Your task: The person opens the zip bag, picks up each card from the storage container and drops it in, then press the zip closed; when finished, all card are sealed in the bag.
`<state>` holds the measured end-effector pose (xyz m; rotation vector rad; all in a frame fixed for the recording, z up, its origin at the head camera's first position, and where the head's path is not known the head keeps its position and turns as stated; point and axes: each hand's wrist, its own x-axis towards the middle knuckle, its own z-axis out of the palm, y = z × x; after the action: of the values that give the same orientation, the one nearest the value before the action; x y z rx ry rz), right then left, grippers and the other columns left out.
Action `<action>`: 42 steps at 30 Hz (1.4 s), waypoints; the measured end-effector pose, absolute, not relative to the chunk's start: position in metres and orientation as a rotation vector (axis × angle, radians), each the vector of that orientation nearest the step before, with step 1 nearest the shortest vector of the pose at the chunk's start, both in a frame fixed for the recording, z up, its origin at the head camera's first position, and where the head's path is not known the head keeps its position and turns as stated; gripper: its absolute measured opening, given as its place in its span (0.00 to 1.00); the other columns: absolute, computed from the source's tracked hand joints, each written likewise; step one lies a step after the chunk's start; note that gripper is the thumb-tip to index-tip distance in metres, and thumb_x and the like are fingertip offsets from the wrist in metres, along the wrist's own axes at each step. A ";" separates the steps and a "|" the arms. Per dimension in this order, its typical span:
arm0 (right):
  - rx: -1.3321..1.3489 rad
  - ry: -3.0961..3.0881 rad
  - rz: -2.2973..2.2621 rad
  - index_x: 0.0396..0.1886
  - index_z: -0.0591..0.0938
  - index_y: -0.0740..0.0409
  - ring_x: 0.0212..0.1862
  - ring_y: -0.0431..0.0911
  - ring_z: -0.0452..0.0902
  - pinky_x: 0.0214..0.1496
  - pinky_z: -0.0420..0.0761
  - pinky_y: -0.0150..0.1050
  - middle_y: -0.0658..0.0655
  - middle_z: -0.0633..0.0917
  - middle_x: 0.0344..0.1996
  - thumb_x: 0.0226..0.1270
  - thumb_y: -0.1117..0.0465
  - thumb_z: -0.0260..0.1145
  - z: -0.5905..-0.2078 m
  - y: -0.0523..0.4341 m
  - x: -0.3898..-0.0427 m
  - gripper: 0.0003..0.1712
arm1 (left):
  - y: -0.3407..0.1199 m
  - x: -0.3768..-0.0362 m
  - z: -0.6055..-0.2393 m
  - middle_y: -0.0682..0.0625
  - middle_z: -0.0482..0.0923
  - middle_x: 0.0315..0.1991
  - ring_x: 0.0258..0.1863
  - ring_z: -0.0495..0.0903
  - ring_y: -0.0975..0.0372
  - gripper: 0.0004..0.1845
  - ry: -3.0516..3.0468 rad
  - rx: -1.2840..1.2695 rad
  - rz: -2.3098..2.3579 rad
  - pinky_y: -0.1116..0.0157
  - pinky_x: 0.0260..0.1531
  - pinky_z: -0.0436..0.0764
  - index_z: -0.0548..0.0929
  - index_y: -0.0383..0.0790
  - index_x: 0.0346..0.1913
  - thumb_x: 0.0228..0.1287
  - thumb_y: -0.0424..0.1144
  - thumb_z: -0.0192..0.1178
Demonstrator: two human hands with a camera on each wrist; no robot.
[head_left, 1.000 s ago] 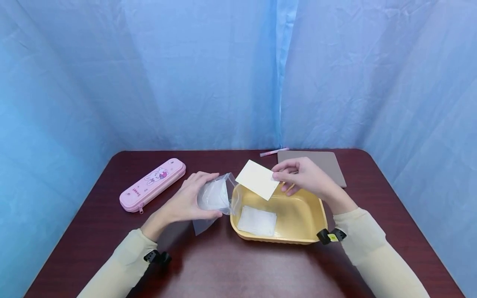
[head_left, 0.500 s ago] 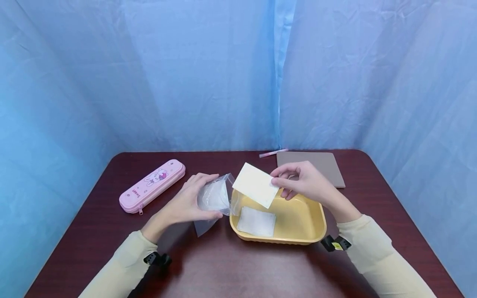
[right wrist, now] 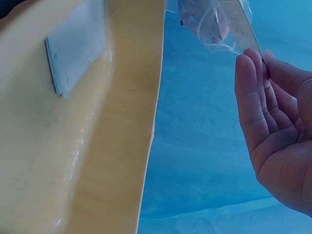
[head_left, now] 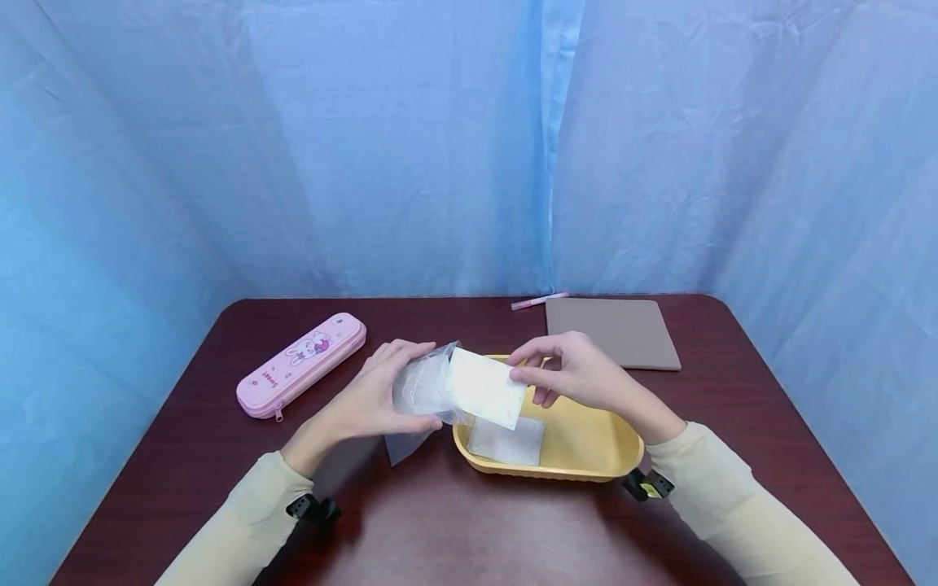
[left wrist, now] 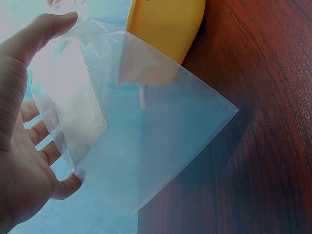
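Observation:
My left hand (head_left: 374, 395) grips a clear plastic bag (left wrist: 161, 131) from the side, thumb and fingers curled round it. White cards (left wrist: 80, 102) show through the bag's plastic. In the head view my right hand (head_left: 575, 370) pinches one white card (head_left: 487, 389) by its right edge, between thumb and fingers. The card's left end is at the bag's mouth; how far it reaches inside I cannot tell. Below it stands a yellow basin (head_left: 586, 443). A small stack of white cards (right wrist: 75, 48) lies at the basin's left end, partly covered by the held card in the head view.
A pink pencil case (head_left: 300, 366) lies at the left of the dark wooden table (head_left: 469, 529). Behind the basin, a grey-brown flat board (head_left: 615, 330) rests on the table, with a pen (head_left: 538, 301) beside it. Blue curtains (head_left: 410, 146) enclose the back and sides.
My right hand has moved left and slightly down, bringing the held card from above the basin to the bag's mouth. My left hand and the bag have hardly moved.

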<state>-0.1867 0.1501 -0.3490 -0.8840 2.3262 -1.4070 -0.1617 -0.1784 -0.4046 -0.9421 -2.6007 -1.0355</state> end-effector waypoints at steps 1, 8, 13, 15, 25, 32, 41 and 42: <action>-0.892 2.324 -1.403 0.44 0.87 0.59 0.22 0.50 0.84 0.27 0.85 0.45 0.53 0.86 0.27 0.66 0.61 0.73 -0.348 0.150 -0.187 0.09 | -0.178 -0.162 -0.404 0.52 0.74 0.61 0.61 0.68 0.58 0.53 -2.604 -0.943 -1.034 0.50 0.57 0.66 0.70 0.44 0.73 0.42 0.59 0.81; -0.930 2.320 -1.365 0.45 0.88 0.59 0.23 0.49 0.84 0.28 0.85 0.44 0.54 0.87 0.28 0.67 0.60 0.73 -0.344 0.144 -0.192 0.10 | -0.179 -0.162 -0.403 0.52 0.74 0.61 0.61 0.68 0.59 0.54 -2.604 -0.947 -1.047 0.49 0.58 0.65 0.70 0.44 0.72 0.41 0.59 0.81; -0.914 2.306 -1.354 0.46 0.88 0.60 0.24 0.50 0.84 0.29 0.85 0.44 0.55 0.87 0.28 0.66 0.60 0.73 -0.344 0.141 -0.195 0.11 | -0.178 -0.163 -0.403 0.52 0.74 0.61 0.61 0.68 0.58 0.54 -2.587 -0.949 -1.032 0.50 0.57 0.66 0.71 0.43 0.72 0.41 0.59 0.81; -0.908 2.305 -1.344 0.46 0.88 0.61 0.24 0.50 0.84 0.29 0.85 0.44 0.54 0.87 0.28 0.66 0.60 0.73 -0.344 0.141 -0.197 0.12 | -0.178 -0.163 -0.403 0.52 0.74 0.61 0.60 0.69 0.58 0.54 -2.582 -0.946 -1.024 0.50 0.57 0.66 0.71 0.43 0.72 0.41 0.59 0.81; -0.824 2.157 -1.392 0.49 0.87 0.64 0.30 0.53 0.86 0.35 0.86 0.49 0.57 0.89 0.34 0.65 0.62 0.74 -0.343 0.140 -0.200 0.15 | -0.177 -0.163 -0.399 0.52 0.74 0.61 0.60 0.69 0.58 0.54 -2.578 -0.951 -1.019 0.51 0.55 0.66 0.71 0.44 0.72 0.40 0.59 0.81; -0.820 1.885 -1.461 0.57 0.83 0.67 0.40 0.53 0.88 0.44 0.85 0.53 0.65 0.88 0.44 0.61 0.67 0.75 -0.342 0.146 -0.196 0.24 | -0.176 -0.164 -0.399 0.52 0.74 0.60 0.59 0.69 0.58 0.54 -2.573 -0.959 -1.008 0.52 0.54 0.66 0.71 0.44 0.72 0.40 0.59 0.81; -0.960 1.755 -1.380 0.69 0.75 0.65 0.43 0.59 0.86 0.43 0.84 0.56 0.65 0.80 0.55 0.68 0.69 0.69 -0.346 0.149 -0.196 0.30 | -0.176 -0.165 -0.400 0.51 0.75 0.60 0.57 0.70 0.58 0.54 -2.559 -0.971 -1.000 0.52 0.53 0.66 0.71 0.42 0.72 0.39 0.60 0.81; -0.966 1.758 -1.366 0.69 0.75 0.64 0.43 0.61 0.86 0.42 0.84 0.57 0.65 0.79 0.56 0.69 0.69 0.68 -0.346 0.149 -0.196 0.30 | -0.176 -0.165 -0.400 0.52 0.75 0.60 0.57 0.70 0.58 0.54 -2.560 -0.974 -1.000 0.52 0.53 0.66 0.71 0.42 0.72 0.39 0.60 0.81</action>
<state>-0.1960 0.1493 -0.3455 -0.9664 1.7577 -1.3655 -0.1654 -0.1756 -0.4004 -0.9741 -2.5599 -0.9996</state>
